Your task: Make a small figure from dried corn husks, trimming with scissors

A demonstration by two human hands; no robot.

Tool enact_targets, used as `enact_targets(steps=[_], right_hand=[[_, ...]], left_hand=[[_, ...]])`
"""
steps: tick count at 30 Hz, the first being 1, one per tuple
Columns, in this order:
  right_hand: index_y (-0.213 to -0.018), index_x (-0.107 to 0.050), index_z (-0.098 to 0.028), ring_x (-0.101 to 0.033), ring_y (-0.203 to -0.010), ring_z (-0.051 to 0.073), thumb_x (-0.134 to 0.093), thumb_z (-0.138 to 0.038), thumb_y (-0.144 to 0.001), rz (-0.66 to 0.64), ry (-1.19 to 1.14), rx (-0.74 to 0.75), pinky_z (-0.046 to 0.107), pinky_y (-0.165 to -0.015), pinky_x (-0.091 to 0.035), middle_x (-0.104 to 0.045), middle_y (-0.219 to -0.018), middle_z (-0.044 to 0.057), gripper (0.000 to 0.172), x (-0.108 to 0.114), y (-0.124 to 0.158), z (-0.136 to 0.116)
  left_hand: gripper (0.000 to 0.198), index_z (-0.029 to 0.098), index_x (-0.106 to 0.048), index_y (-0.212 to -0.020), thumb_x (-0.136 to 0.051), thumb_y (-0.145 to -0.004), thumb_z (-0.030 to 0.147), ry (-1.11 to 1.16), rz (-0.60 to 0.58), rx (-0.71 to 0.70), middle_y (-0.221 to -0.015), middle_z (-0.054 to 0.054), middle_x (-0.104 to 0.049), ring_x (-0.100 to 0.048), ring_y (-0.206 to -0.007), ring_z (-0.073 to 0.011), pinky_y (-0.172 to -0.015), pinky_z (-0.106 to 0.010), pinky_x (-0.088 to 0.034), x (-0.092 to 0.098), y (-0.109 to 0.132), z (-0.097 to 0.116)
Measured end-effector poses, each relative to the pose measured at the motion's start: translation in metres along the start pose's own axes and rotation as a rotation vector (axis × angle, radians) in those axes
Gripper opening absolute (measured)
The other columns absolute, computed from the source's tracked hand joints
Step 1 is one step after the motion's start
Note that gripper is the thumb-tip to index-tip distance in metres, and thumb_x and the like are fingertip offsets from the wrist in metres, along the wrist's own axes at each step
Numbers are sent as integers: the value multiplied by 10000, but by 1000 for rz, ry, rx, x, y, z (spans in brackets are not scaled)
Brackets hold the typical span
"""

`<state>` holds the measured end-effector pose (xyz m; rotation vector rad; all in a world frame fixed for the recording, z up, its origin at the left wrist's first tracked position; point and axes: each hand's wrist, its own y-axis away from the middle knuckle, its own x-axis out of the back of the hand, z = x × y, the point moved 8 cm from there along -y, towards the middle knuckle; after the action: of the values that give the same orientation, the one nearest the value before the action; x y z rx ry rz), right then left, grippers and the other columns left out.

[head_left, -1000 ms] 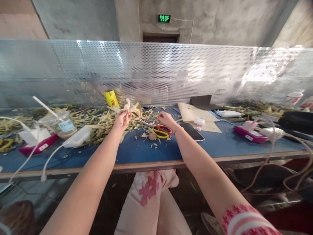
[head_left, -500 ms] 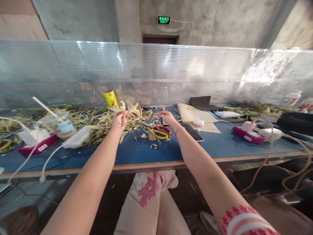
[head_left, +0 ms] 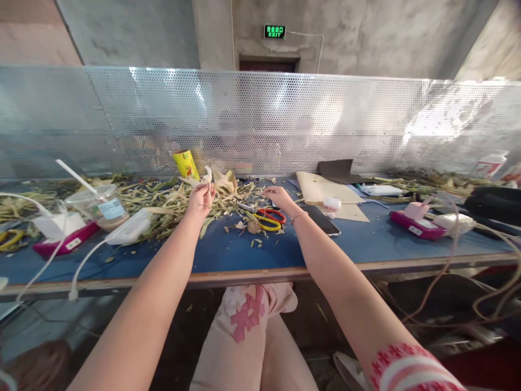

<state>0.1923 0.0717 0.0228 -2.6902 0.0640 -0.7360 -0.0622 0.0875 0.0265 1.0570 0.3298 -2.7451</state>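
Note:
My left hand (head_left: 201,197) is closed in a pinch on a pale dried leaf piece (head_left: 209,176), whose whitish tip sticks up above the fingers. Across a small gap to the right, my right hand (head_left: 277,195) hovers above the scraps with thumb and fingertips drawn together. Anything between those fingertips is too small to make out. Below and between the hands lie scissors (head_left: 268,219) with red and yellow handles, blades pointing left, beside a small brownish lump (head_left: 253,226). Dried leaves (head_left: 163,209) are heaped around and behind my left hand.
A yellow cylinder (head_left: 186,164) stands by the perforated metal screen (head_left: 260,125). To the left are a plastic cup (head_left: 108,209) with a straw, a white charger (head_left: 129,227) and a power strip (head_left: 67,243). A phone (head_left: 321,220), papers (head_left: 325,189) and another power strip (head_left: 417,225) lie right.
Both hands stay almost in place, the left still pinching the pale leaf piece. The whole view has shifted very slightly.

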Motion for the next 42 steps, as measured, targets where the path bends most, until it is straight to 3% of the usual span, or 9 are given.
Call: enact_targets(steps=[5, 12, 18, 22, 28, 31, 34, 37, 42], right_hand=[[-1030, -618, -154, -189, -431, 42, -583, -228, -659, -105, -149, 89, 205, -445, -175, -286, -453, -102, 380, -7, 2, -8], [-807, -682, -121, -273, -455, 36, -672, -379, -593, -68, -256, 75, 212, -447, -222, -473, -523, -37, 336, -5, -1, -7], [-779, -655, -127, -157, -369, 32, -623, -417, -642, -19, -460, -21, 214, -381, -110, -221, -377, -109, 323, -2, 2, -2], [-785, -620, -142, -130, -348, 32, -595, -411, -685, 71, -566, -110, 202, -354, -94, -166, -370, -121, 288, -2, 1, 9], [-793, -615, -143, -209, -336, 48, -513, -331, -762, 235, -412, -213, 193, -355, -195, -209, -374, -105, 216, 4, -3, 27], [-715, -638, -140, -391, -431, 77, -505, -211, -738, 192, -153, -146, 205, -460, -333, -414, -429, -43, 152, 4, -5, 19], [-663, -655, -140, -538, -651, 135, -509, -184, -713, 114, 34, -44, 228, -627, -399, -586, -596, 14, 161, -1, -6, 7], [-717, -664, -144, -552, -707, 148, -490, -203, -720, 85, 66, -30, 237, -662, -399, -618, -667, 22, 184, -2, -5, 4], [-742, -593, -151, -415, -502, 83, -500, -253, -706, 120, -52, -60, 213, -512, -340, -479, -527, -39, 143, -1, -8, 6]], left_hand=[[269, 127, -493, -494, -478, -723, -14, 14, 15, 9, -483, 5, -573, -504, -429, -33, -555, -154, -477, 0, 3, 1], [254, 133, -495, -508, -486, -714, -15, 21, 13, 2, -478, 11, -565, -503, -431, -33, -554, -153, -470, 2, -1, 0], [238, 131, -491, -500, -507, -687, -17, 4, -24, -2, -465, 18, -546, -497, -429, -33, -546, -154, -464, 2, -5, -2], [213, 138, -491, -516, -541, -669, -1, -17, -33, 4, -489, 20, -566, -507, -438, -39, -543, -164, -469, 1, -5, -3], [215, 142, -488, -535, -514, -688, -7, 2, -2, 2, -500, 14, -580, -520, -448, -43, -542, -166, -471, 2, -5, -1], [208, 149, -482, -546, -517, -692, 4, -21, 4, 7, -509, 17, -584, -528, -453, -46, -551, -172, -474, 2, -5, -2], [201, 154, -459, -554, -546, -668, 13, -84, -27, -8, -502, 19, -577, -526, -445, -58, -526, -187, -459, -1, -4, -4], [214, 159, -443, -583, -621, -615, 44, -170, -80, -48, -514, 26, -573, -538, -463, -78, -528, -219, -457, -6, -2, -6], [292, 162, -464, -644, -719, -509, 114, -366, -159, -54, -563, 26, -592, -575, -537, -115, -576, -260, -460, -10, -1, -14]])
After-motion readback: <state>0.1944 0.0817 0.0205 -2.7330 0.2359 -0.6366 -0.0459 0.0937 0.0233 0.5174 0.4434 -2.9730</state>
